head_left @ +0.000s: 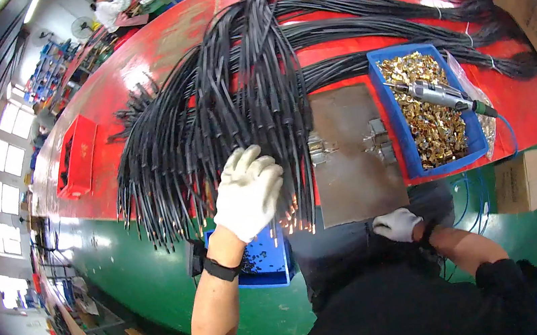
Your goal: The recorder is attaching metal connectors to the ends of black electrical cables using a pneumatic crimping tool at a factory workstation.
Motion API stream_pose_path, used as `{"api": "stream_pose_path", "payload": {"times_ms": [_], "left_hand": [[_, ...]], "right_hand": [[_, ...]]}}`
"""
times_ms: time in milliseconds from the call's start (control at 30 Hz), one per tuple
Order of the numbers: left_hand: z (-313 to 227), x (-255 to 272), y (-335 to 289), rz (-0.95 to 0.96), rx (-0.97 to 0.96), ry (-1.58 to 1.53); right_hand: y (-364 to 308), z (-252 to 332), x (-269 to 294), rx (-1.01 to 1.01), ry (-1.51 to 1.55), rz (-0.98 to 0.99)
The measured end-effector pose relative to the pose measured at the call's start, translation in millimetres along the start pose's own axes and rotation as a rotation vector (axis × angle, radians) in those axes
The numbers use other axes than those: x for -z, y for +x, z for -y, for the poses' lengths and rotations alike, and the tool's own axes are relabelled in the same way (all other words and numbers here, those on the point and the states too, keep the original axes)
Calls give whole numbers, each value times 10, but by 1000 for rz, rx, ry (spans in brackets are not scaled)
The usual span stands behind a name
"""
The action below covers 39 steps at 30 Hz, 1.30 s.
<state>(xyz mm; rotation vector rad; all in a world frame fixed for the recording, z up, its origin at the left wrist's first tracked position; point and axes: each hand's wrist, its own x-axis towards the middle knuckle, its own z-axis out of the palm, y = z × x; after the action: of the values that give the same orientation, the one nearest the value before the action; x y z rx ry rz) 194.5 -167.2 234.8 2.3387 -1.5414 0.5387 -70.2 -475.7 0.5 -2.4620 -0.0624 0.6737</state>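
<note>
black cables point(255, 67) with copper-coloured tips point(289, 213), white gloves point(245, 194), red tabletop point(527, 110), green floor point(133, 270), blue bin point(477, 139), gold fittings point(439, 135)

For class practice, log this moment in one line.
left hand: over black copper-tipped cables | right hand: beside brown rectangular board | blue plastic bin: gold metal pieces

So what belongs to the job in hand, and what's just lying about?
Likely job:
black copper-tipped cables, at left white-gloved hand
gold-coloured metal pieces
blue plastic bin holding them

Likely lying about:
brown cardboard box, lower right
round fan, background
</note>
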Motion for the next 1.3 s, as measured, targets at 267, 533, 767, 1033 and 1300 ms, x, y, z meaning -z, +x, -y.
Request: {"api": "stream_pose_path", "payload": {"times_ms": [267,533,767,1033,1300], "left_hand": [[516,-150,61,192,24,-55],[746,97,-117,324,105,-32],[7,-7,289,130,-70,-222],[-880,-380,46,419,-127,-128],[-1041,-439,-73,424,-55,-106]], "right_hand": [[780,-885,-933,-30,239,-180],[669,-758,-819,-95,276,-134],[480,-561,-646,-63,460,-363],[-611,682,499,161,1696,-504],[-502,943,688,-296,1413,-665]]}}
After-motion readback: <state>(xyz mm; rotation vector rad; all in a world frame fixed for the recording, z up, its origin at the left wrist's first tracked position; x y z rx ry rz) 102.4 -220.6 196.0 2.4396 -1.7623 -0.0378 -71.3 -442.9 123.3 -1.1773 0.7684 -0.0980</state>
